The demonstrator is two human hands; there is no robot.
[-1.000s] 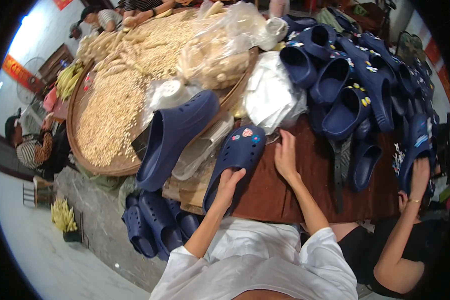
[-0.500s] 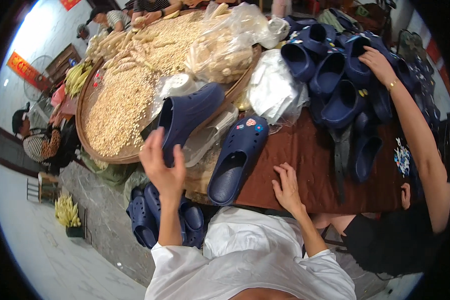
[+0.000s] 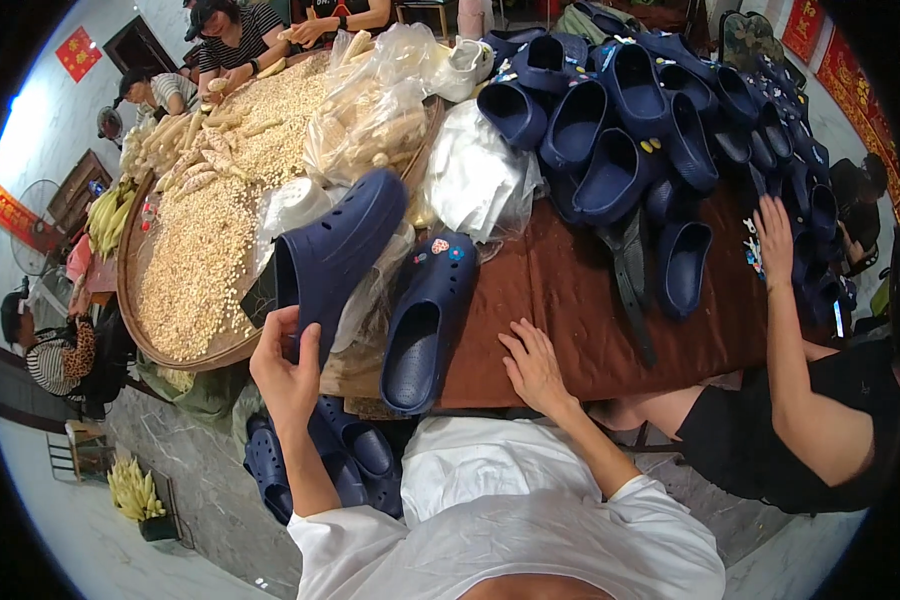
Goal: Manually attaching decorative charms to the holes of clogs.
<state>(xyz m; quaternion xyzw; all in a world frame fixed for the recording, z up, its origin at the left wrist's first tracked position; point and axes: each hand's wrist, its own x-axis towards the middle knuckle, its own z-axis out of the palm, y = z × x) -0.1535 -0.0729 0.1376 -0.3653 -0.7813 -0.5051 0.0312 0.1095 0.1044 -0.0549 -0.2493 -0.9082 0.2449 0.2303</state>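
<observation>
My left hand pinches the heel end of a plain navy clog, thumb on one side and fingers on the other. The clog tilts up, toe pointing away to the right, beside the tray of corn. Just right of it, a second navy clog lies on the table with colourful charms on its toe. My right hand rests on the brown tablecloth near the front edge, fingers stretched and holding nothing.
A round woven tray of corn kernels stands at left. White plastic bags lie mid-table. Many navy clogs are piled at right, where a co-worker's hand reaches near small charms. More clogs sit below the table edge.
My left hand has closed on the plain clog's heel. The view has shifted rightward. The co-worker's hand has moved from the clog pile to beside the charms.
</observation>
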